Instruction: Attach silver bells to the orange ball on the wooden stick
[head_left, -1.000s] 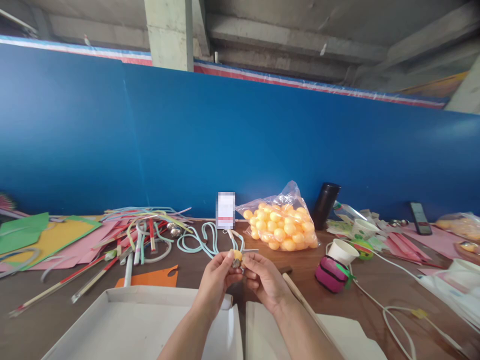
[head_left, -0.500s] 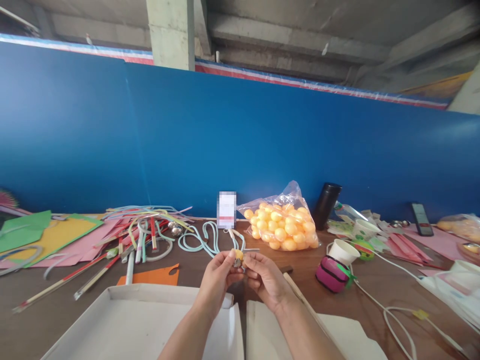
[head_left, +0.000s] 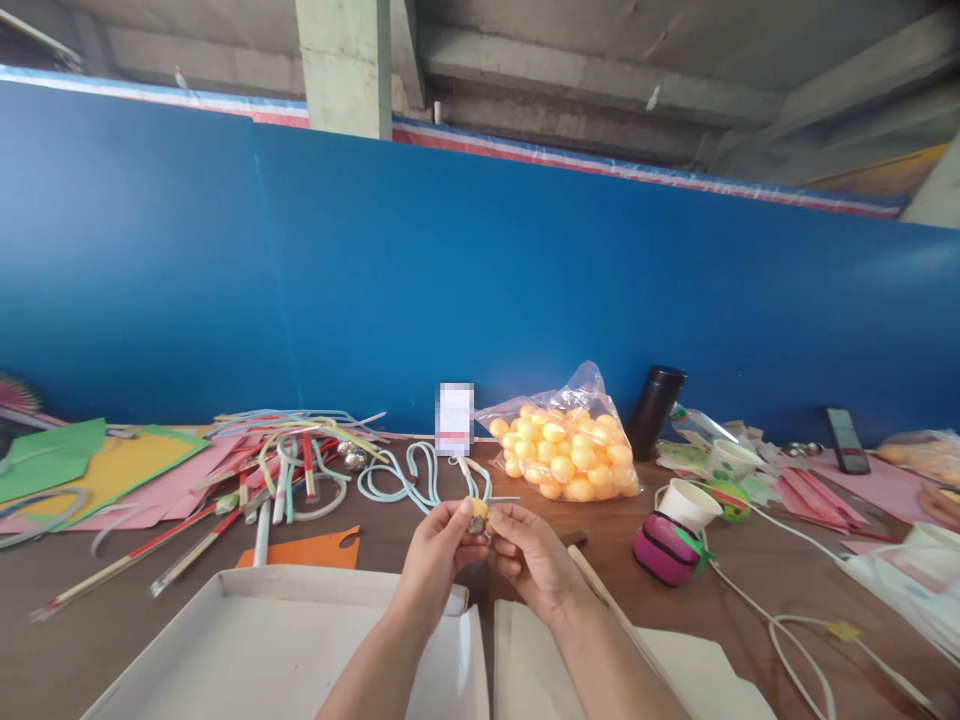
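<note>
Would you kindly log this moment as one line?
left hand: holding small yellow-and-grey piece | right hand: at its right edge | nearby: white tray, bagged orange balls

Our view turned slightly left, bench (head_left: 615,525), bag of orange balls (head_left: 566,450) and blue partition (head_left: 525,270) now a touch further right

Small piece (head_left: 478,510): yellow above, grey below
Balls (head_left: 564,470): orange-yellow
Bag (head_left: 589,387): colourless, see-through
Partition (head_left: 480,280): plain deep blue
Banner (head_left: 600,166): blue, white and red stripes
Tray (head_left: 300,640): white
Table (head_left: 660,607): dark brown
Pouch (head_left: 664,550): magenta with black bands
Ribbon (head_left: 703,555): bright green
Flask (head_left: 656,412): black
Paper sheets (head_left: 56,460): green, yellow with a green edge, pink
Cut-out card (head_left: 300,553): orange
Looped cord (head_left: 435,480): pale aqua
Sticks (head_left: 191,557): cream with red stretches
Metal balls (head_left: 352,458): shiny silver
Near cup (head_left: 688,503): plain white
Far cup (head_left: 731,458): white with green markings
Cable (head_left: 750,605): white, its tag (head_left: 845,631) yellow
</note>
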